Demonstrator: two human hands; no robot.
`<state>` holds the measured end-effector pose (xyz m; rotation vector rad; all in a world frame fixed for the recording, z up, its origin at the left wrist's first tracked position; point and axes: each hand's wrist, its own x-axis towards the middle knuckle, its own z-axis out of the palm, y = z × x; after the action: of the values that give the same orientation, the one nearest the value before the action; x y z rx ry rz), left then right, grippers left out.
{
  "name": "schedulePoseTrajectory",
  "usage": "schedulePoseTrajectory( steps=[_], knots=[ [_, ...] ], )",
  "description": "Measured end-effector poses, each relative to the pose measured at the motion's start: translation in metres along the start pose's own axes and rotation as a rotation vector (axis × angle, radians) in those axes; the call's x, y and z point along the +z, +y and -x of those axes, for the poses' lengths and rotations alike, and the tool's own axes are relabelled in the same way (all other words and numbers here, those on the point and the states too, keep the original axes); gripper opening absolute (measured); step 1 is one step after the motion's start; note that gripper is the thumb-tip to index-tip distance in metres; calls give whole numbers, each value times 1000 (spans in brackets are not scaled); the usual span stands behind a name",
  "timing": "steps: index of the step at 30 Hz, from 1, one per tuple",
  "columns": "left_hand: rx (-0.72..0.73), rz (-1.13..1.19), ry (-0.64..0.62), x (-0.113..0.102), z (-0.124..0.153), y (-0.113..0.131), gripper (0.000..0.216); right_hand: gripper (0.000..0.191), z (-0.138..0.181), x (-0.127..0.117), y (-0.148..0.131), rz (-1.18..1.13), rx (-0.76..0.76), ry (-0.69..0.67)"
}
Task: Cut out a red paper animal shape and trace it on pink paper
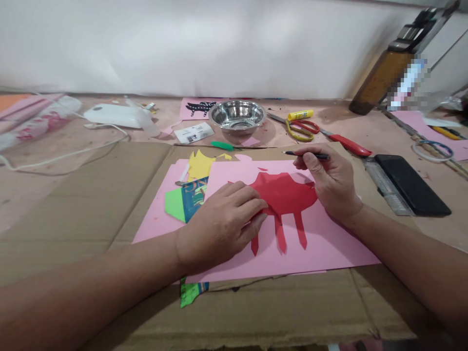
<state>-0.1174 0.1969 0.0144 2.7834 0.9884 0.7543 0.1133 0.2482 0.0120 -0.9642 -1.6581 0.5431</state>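
Presently, the two hands are apart, at either side of a red paper cutout. It lies on a pink sheet, over cardboard on the table. The left hand rests palm down across the sheet, fingertips on the cutout; whether they pinch it cannot be told. The right hand is clamped on a pencil, its tip pointing left, clear of the cutout. A small red scrap lies just above the cutout's top edge.

Assessment: the step in hand appears to be positioning or marking the cutout. The next move would call for steady, light left-hand pressure while the pencil tip is lowered, without creasing or shifting the thin legs.
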Motion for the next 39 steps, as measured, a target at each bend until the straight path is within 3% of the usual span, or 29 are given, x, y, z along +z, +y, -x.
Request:
schedulePoseTrajectory(
  steps=[13,25,31,39],
  knots=[
    [-29,13,-7,3,-1,-4,26,22,-3,2,5,-59,9,-1],
    [-153,16,-235,-5,-35,-6,20,31,-8,0,13,-150,-12,7],
    [-127,-44,-218,4,-36,1,19,29,-10,-4,12,-99,-36,24],
    [-41,-148,-140,18,-30,10,35,30,-18,-14,10,-170,4,130]
  ],
)
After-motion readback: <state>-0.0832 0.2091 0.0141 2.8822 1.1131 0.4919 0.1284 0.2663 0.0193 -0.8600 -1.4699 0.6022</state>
